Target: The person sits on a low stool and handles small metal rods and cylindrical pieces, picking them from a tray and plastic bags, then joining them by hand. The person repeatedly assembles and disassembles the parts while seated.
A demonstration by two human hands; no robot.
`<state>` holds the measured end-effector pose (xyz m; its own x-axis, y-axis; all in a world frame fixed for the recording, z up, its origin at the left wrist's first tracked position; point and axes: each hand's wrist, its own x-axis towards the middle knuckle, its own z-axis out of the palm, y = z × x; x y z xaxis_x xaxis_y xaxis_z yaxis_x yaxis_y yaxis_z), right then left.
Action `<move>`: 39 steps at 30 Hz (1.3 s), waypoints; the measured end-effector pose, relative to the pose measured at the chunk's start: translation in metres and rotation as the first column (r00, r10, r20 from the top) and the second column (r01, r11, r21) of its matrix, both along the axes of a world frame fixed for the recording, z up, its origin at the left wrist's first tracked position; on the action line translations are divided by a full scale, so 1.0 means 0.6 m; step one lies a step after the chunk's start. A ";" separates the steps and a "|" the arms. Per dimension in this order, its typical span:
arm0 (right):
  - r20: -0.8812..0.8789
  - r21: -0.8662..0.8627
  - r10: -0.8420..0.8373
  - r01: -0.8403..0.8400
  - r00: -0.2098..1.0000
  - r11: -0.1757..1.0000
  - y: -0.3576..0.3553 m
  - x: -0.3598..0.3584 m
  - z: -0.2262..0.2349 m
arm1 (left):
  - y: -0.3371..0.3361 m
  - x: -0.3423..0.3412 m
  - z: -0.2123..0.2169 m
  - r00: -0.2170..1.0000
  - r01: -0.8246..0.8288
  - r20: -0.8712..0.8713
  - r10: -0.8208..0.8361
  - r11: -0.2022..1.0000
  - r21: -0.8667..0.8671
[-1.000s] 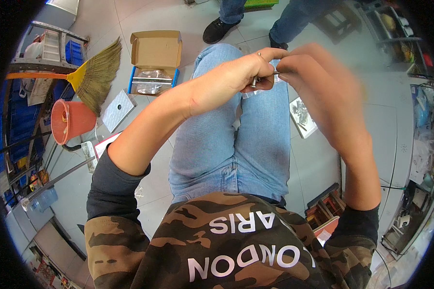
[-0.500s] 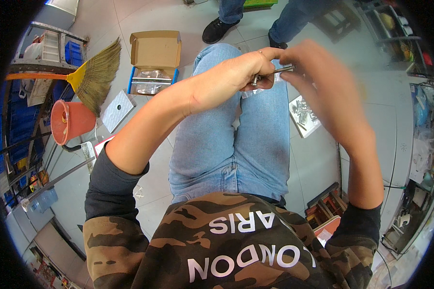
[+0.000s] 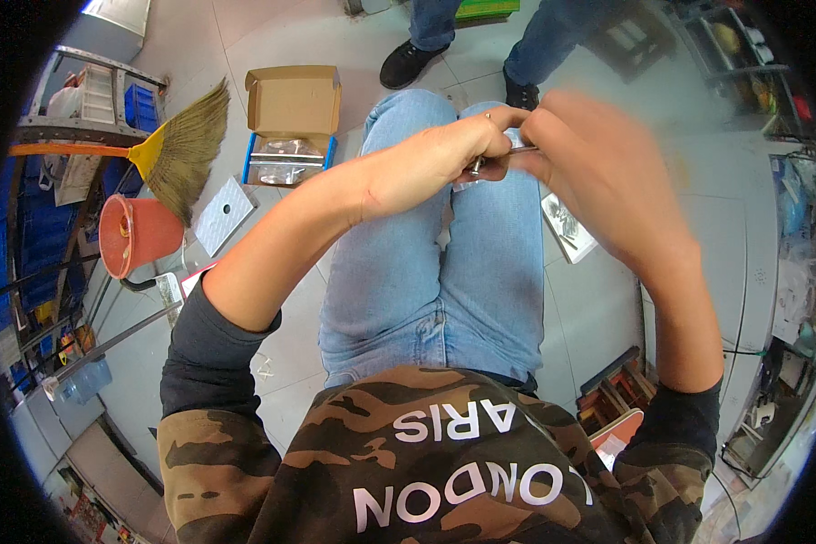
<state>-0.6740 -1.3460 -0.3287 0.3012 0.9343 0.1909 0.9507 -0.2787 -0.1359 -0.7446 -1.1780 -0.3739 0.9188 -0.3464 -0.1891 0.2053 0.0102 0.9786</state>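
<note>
Right hand (image 3: 598,163) sits closer in against the left hand (image 3: 471,140) than half a second ago, less of the metal between them showing; both are held over the knees of the jeans-clad legs (image 3: 381,263). Floor: open cardboard box (image 3: 292,100) past the left forearm, white tray (image 3: 586,247) of loose metal parts (image 3: 562,220) beside the right leg. Left fingers curl round a small round-ended metal piece (image 3: 476,166); right fingertips seem to pinch a slim metal rod (image 3: 522,150) bridging the hands, blur hiding the exact hold.
</note>
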 end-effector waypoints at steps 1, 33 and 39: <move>0.017 0.006 0.002 -0.002 1.000 1.000 0.000 0.001 -0.001 | -0.001 0.000 0.001 1.000 -0.010 -0.028 0.009 1.000 -0.020; -0.775 0.484 -0.016 0.608 0.632 0.629 -0.003 -0.063 -0.050 | -0.045 -0.018 -0.034 0.862 -0.356 0.309 0.401 0.914 -0.192; -0.888 0.454 0.195 0.730 0.415 0.511 -0.002 -0.064 -0.069 | -0.039 -0.022 -0.052 0.945 -0.316 -0.113 0.305 0.772 -0.551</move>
